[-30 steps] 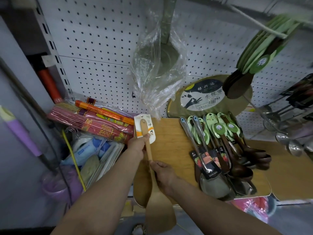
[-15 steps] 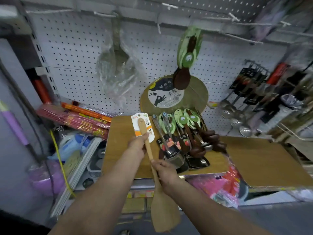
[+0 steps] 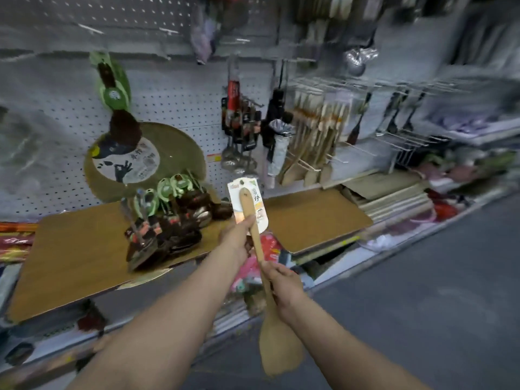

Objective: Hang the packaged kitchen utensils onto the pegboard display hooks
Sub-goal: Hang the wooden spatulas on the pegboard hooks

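Both hands (image 3: 236, 235) round wooden spatula (image 3: 263, 266)

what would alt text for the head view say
Two hands hold a wooden spatula upright before a shop pegboard: the left hand grips its handle at the label card, the right hand grips lower. More wooden spatulas hang to the right.

Two bare forearms reach into view from the bottom edge. No sleeve shows on either one; both are uncovered from the frame edge to the wrist. The left hand (image 3: 235, 235) and the right hand (image 3: 284, 287) wear no gloves. No watch, band or ring can be made out in the motion-blurred picture.
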Demonstrator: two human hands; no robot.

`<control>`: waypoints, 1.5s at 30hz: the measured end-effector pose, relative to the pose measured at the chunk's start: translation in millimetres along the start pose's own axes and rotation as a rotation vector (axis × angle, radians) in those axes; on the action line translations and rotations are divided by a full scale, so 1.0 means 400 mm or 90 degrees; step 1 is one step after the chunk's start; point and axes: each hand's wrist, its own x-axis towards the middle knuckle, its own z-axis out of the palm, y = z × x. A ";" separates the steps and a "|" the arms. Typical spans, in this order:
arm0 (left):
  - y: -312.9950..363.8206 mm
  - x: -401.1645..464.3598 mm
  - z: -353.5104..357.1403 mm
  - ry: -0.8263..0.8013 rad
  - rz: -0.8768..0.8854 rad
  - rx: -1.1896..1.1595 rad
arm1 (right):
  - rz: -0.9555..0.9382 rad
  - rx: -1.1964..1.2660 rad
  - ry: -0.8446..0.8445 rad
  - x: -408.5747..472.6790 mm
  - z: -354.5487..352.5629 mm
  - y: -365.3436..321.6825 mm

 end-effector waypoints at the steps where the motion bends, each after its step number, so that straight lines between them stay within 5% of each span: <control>1: -0.013 -0.009 0.049 -0.012 0.005 0.011 | 0.000 0.019 0.010 0.001 -0.041 -0.014; 11: -0.005 0.042 0.491 -0.132 0.054 0.109 | -0.066 0.157 0.087 0.128 -0.326 -0.195; 24: 0.070 0.378 1.072 -0.182 0.072 0.043 | -0.134 0.164 0.106 0.541 -0.642 -0.628; 45: 0.131 0.707 1.292 0.069 0.190 -0.047 | -0.091 0.066 -0.120 1.078 -0.757 -0.833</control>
